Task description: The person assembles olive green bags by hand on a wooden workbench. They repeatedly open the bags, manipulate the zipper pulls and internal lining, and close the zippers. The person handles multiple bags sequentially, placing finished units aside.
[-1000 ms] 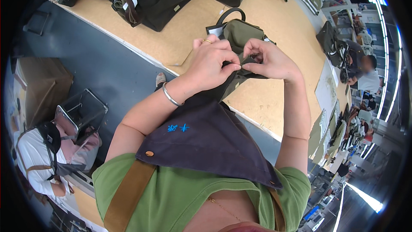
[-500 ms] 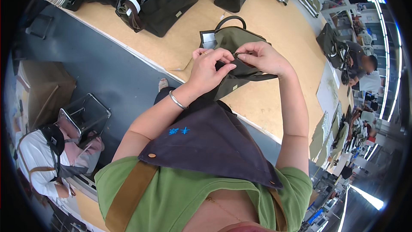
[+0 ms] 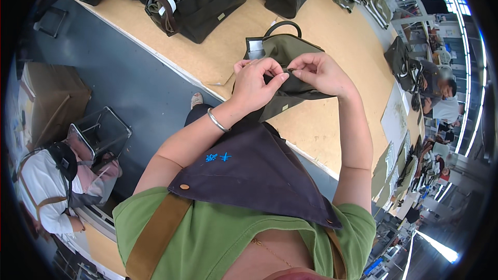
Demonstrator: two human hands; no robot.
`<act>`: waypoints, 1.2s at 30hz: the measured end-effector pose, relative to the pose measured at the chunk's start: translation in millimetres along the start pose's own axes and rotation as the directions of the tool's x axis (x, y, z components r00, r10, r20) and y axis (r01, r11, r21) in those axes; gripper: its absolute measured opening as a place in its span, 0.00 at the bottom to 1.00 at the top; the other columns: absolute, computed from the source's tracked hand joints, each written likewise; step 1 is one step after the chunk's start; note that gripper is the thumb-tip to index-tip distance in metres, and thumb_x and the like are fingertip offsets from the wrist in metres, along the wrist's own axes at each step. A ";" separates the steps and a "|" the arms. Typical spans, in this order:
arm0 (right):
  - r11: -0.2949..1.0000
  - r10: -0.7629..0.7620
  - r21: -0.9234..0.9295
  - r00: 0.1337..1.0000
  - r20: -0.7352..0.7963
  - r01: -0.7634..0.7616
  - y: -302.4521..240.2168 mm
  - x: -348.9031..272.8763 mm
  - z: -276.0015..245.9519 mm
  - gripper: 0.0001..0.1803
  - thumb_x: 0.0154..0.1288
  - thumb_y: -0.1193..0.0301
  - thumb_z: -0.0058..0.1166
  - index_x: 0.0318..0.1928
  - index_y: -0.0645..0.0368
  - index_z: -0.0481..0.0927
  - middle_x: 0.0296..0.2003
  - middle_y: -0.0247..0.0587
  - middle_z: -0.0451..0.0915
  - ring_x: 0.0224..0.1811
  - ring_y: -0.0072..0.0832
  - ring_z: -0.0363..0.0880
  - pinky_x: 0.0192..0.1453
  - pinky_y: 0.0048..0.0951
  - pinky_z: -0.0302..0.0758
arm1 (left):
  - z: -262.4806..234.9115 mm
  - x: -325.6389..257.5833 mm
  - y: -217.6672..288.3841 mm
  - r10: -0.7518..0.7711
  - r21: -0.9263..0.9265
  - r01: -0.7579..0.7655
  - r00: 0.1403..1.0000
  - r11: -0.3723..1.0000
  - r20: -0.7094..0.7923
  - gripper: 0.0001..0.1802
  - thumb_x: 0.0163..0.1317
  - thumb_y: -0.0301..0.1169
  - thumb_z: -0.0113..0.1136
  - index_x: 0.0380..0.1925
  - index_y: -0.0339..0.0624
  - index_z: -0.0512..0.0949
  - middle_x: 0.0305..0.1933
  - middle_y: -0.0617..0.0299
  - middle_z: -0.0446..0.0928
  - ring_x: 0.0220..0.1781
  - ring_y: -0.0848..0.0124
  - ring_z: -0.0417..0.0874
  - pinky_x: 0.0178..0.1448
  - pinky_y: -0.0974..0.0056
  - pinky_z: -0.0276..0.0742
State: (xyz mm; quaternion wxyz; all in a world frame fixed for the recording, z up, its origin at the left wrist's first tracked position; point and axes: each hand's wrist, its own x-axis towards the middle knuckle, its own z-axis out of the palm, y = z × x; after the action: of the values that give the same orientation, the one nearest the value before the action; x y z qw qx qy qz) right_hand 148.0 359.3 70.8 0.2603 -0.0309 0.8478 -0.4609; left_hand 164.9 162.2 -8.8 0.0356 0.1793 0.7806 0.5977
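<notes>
I'm remotely watching left hand [image 3: 257, 84] and right hand [image 3: 321, 76], close together, pinching olive bag [image 3: 291, 46] over tabletop [image 3: 324, 132]; exact gripped part looking too small to tell.

Strip lights [image 3: 441, 247] shine beyond a tan table [image 3: 358, 52] and blue-grey floor [image 3: 119, 78].

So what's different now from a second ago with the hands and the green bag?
The left hand and right hand met at their tips; now they're a little apart. The olive bag has spread out more beyond them, and its pale patch shows more on the left. Both hands are still at the bag. The dark bags on the table look unmoved.
</notes>
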 end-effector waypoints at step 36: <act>0.902 -0.341 -0.341 0.922 -0.183 0.265 3.1 -26.8 23.3 0.05 0.58 0.73 0.63 0.35 0.59 0.82 0.29 0.41 0.75 0.30 0.35 0.75 0.37 0.33 0.73 | -39.1 22.2 -9.0 0.295 0.400 -0.334 0.942 0.853 0.157 0.20 0.51 0.40 0.72 0.45 0.54 0.81 0.52 0.67 0.78 0.56 0.69 0.76 0.65 0.51 0.54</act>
State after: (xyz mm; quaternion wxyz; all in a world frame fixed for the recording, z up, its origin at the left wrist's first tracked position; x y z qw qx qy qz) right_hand 182.6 351.0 69.2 0.0731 -0.1481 0.9192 -0.3574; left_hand 131.6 131.4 -2.7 -0.0671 0.3348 0.8485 0.4043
